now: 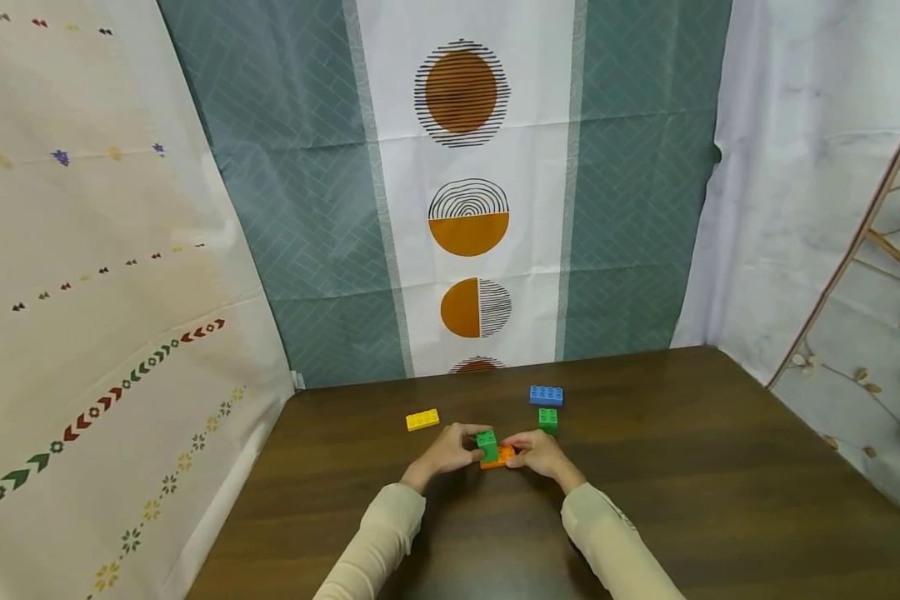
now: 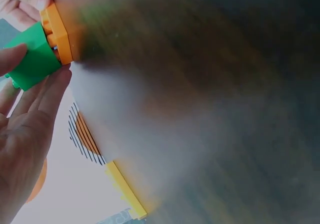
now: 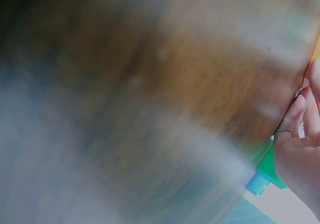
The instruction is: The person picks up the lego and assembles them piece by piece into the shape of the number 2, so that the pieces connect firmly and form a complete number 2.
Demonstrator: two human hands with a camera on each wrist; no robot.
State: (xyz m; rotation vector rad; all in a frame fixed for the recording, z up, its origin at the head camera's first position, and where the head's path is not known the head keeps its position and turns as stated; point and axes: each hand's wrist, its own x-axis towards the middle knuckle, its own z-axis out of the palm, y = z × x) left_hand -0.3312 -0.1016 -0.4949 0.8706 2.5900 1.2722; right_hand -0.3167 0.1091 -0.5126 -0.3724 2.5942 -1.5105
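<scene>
Patterned cloth backdrop (image 1: 468, 175) fills the bkgd, well beyond both grips, w/ striped & half-filled circles down its white centre panel. Dark brown counter (image 1: 495, 533) runs under & around both grips. Pale long sleeves (image 1: 381, 529) reach in from the near side, one per arm, angled inward to the grips.

L grip (image 1: 447, 448) is narrow: thumb near side, fingers far side, pinching the held green brick (image 1: 488, 450). R grip (image 1: 542, 455) is narrow too, thumb & fingers on the R end of the orange brick (image 1: 505, 455). Grips face each other w/ those two bricks btwn.

Orange brick's pos: directly btwn grips, R end in R grip, L end under the held green brick, some studs showing. Blue brick (image 1: 546, 396) lies beyond R grip, long side across. Yellow brick (image 1: 422, 420) is beyond L grip & a bit to its L, slightly angled.

Held green brick, shorter, is upright in L grip, atop orange's L end; can't tell if fully seated. Loose green brick (image 1: 547, 419) is just beyond R grip, btwn it & blue; can't tell if R grip touches it.
</scene>
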